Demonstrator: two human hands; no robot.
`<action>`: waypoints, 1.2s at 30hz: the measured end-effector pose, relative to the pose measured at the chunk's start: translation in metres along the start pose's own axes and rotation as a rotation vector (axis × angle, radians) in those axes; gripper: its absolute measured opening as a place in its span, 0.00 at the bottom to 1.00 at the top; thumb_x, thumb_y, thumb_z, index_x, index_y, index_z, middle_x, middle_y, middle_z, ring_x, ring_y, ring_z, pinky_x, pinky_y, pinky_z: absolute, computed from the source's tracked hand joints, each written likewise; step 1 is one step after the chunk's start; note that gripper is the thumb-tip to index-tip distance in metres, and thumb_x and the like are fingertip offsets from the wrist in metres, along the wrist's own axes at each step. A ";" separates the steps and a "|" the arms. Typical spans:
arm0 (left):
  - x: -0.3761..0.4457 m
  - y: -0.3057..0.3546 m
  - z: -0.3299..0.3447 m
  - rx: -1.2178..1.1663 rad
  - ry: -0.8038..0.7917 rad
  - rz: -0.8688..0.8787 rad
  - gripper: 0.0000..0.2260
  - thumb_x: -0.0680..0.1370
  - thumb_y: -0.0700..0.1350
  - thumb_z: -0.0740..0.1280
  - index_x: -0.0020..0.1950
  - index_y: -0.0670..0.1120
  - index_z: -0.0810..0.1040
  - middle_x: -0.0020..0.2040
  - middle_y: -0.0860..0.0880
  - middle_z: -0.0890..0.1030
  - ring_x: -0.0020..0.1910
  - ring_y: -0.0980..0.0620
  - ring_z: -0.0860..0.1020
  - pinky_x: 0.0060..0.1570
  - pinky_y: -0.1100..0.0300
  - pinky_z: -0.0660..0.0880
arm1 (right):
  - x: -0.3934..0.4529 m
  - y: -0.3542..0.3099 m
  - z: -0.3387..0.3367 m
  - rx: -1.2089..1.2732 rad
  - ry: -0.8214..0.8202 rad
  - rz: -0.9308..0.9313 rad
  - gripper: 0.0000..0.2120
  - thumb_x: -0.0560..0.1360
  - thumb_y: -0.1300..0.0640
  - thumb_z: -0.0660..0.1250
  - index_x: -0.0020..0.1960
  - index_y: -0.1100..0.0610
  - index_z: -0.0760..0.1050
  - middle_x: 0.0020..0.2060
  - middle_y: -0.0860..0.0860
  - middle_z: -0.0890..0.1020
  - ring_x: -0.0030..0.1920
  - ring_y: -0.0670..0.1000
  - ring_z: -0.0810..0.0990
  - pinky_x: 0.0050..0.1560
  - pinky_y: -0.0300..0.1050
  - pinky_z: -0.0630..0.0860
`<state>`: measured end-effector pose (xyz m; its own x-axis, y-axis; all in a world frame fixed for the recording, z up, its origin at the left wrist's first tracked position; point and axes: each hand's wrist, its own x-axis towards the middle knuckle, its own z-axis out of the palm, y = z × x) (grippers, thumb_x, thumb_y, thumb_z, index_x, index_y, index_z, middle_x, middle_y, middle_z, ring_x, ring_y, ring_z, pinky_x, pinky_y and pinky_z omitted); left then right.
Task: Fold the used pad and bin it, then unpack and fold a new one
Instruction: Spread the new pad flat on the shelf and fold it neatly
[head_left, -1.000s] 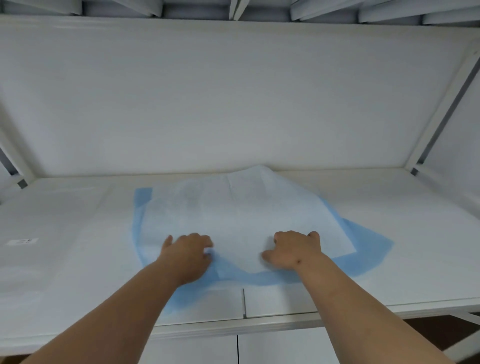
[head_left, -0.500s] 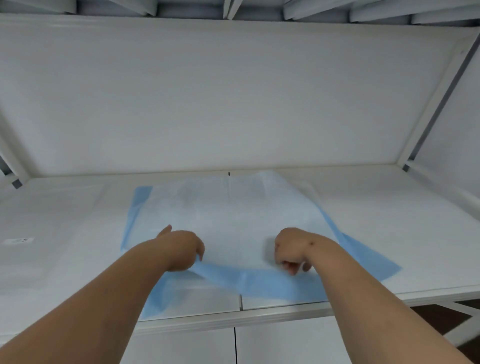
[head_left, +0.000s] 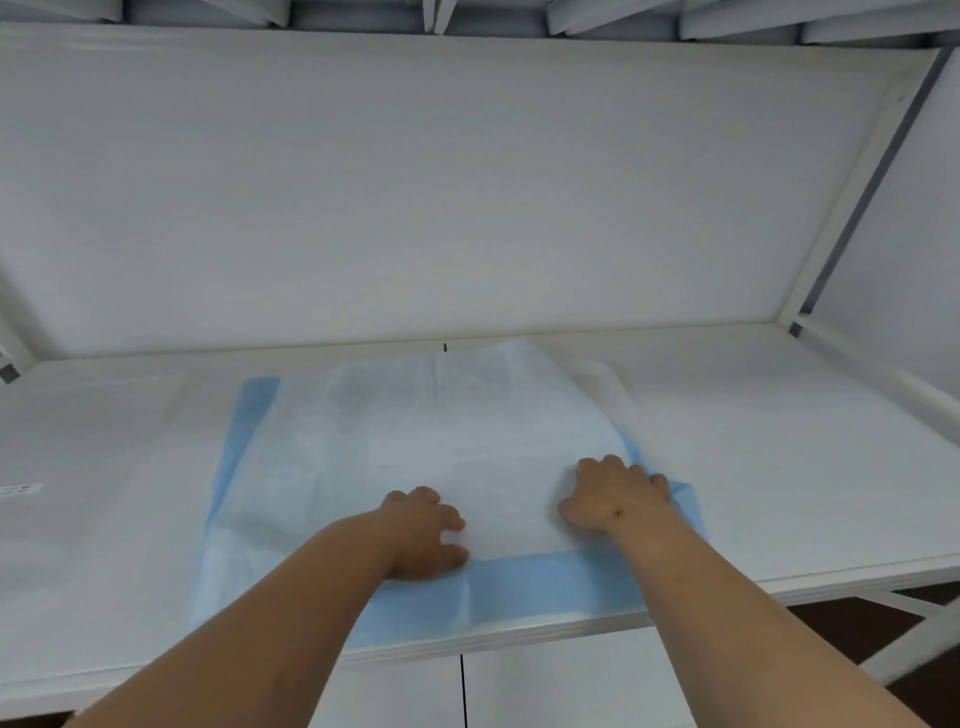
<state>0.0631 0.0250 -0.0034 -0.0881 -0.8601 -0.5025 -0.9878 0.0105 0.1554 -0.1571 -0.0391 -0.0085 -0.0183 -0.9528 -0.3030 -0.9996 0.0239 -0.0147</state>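
White panels close off the back and sides of the workspace, and a white tabletop runs across the lower half of my view, its near edge sitting above white cabinet fronts. On that tabletop I see the pad, a large sheet with a pale quilted middle and a blue border, spread from close to the back edge down to the near edge, roughly centred. Its blue strip along the near edge lies flat, and the left border runs at a slant toward the near left. At the pad's far right a thin whitish, see-through layer shows just beside it; I cannot tell what that is.

My left hand rests on the pad near the near edge, fingers curled under the palm, knuckles up; whether they pinch the sheet I cannot tell. My right hand rests on the pad's right side where white meets blue, fingers bent down onto the sheet, and again I cannot tell whether they grip it. A small label lies on the tabletop near the left edge.
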 end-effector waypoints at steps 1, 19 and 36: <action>0.001 0.002 -0.003 0.010 0.016 -0.012 0.22 0.77 0.61 0.62 0.68 0.55 0.72 0.73 0.47 0.64 0.71 0.43 0.64 0.70 0.45 0.63 | 0.000 0.003 -0.004 0.007 0.018 -0.012 0.16 0.73 0.51 0.57 0.60 0.49 0.70 0.61 0.51 0.75 0.63 0.56 0.72 0.65 0.56 0.60; 0.046 0.021 -0.004 0.027 0.124 0.008 0.31 0.78 0.65 0.55 0.78 0.58 0.50 0.76 0.50 0.54 0.74 0.43 0.54 0.69 0.38 0.60 | 0.033 0.005 -0.017 0.455 0.113 0.185 0.10 0.77 0.55 0.57 0.55 0.57 0.70 0.53 0.54 0.78 0.53 0.57 0.76 0.57 0.49 0.66; 0.076 0.046 -0.013 -0.185 0.215 -0.062 0.15 0.76 0.63 0.62 0.56 0.55 0.73 0.79 0.56 0.52 0.78 0.50 0.48 0.73 0.37 0.48 | 0.068 0.007 -0.027 1.812 -0.627 -0.255 0.20 0.75 0.61 0.65 0.66 0.55 0.73 0.58 0.60 0.81 0.54 0.61 0.80 0.57 0.61 0.77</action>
<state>0.0123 -0.0463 -0.0231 0.0203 -0.9448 -0.3270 -0.9485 -0.1216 0.2926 -0.1664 -0.1122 -0.0037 0.5225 -0.7664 -0.3737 0.2382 0.5520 -0.7991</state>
